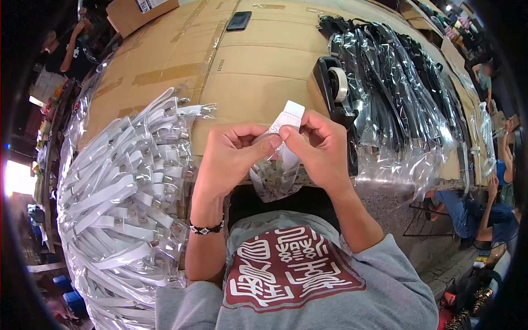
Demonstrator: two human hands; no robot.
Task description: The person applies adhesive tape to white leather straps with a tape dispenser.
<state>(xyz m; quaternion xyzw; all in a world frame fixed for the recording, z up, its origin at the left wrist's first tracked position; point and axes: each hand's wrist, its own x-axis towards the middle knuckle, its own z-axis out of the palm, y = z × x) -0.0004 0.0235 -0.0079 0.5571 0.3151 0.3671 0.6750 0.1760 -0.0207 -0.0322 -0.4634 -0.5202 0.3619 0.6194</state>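
A white belt (293,109) with a stitched end stands up between my two hands above the near edge of the table. My left hand (234,151) is closed, its thumb and fingers pinching the belt from the left. From the right, my right hand (324,151) pinches the belt just below its squared tip, thumb in front. Below my fingers the belt curves down inside a clear plastic sleeve (269,184). The exact grip on belt and sleeve is partly hidden by my fingers.
A large heap of white belts in clear sleeves (126,203) lies at left. Black belts in sleeves (385,82) cover the right side, beside a tape dispenser (333,88). A phone (239,21) rests on the cardboard tabletop (247,66). Other people are at both sides.
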